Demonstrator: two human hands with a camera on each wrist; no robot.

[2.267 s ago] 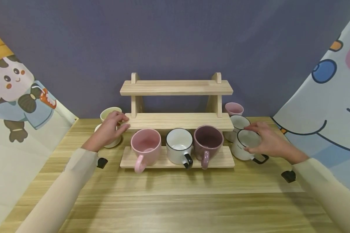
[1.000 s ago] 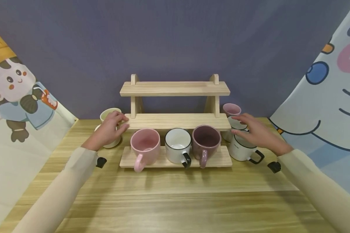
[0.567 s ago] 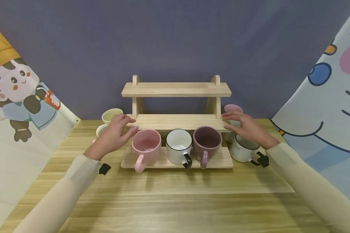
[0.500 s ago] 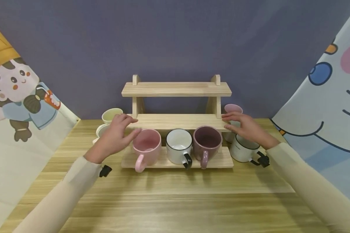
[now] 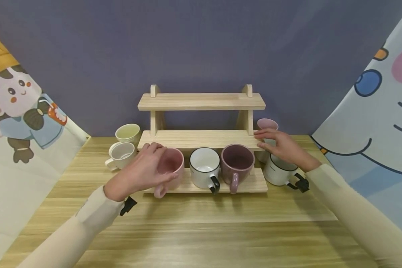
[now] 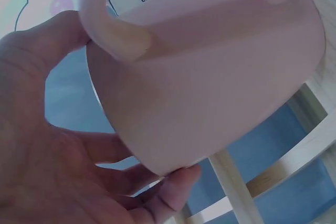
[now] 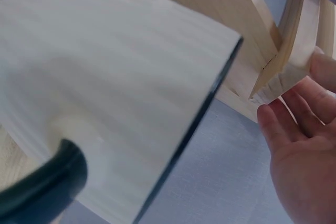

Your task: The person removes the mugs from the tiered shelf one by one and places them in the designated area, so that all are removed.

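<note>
In the head view my left hand (image 5: 141,169) grips the rim of a pink mug (image 5: 176,177) from above, its thumb across the front and its fingers at the back left. The left wrist view shows fingers and thumb spread across the mug's (image 6: 210,77) rim, the thumb near its handle. The mug stands at the left of the lowest step of a wooden rack (image 5: 201,138). On the same step are a white mug (image 5: 201,179) and a purple mug (image 5: 237,171). My right hand (image 5: 281,146) holds the right end of the middle shelf, thumb at its front edge.
Left of the rack stand a yellow-green cup (image 5: 128,133) and a white cup (image 5: 122,154). To its right are a black-rimmed white mug (image 5: 277,175), another partly hidden white mug behind it, and a pink cup (image 5: 267,123). A dark cloth wall rises behind.
My left hand has come from the rack's left end down and right onto the pink mug. Earlier my right hand left the white mug at right and moved to the middle shelf's end.
</note>
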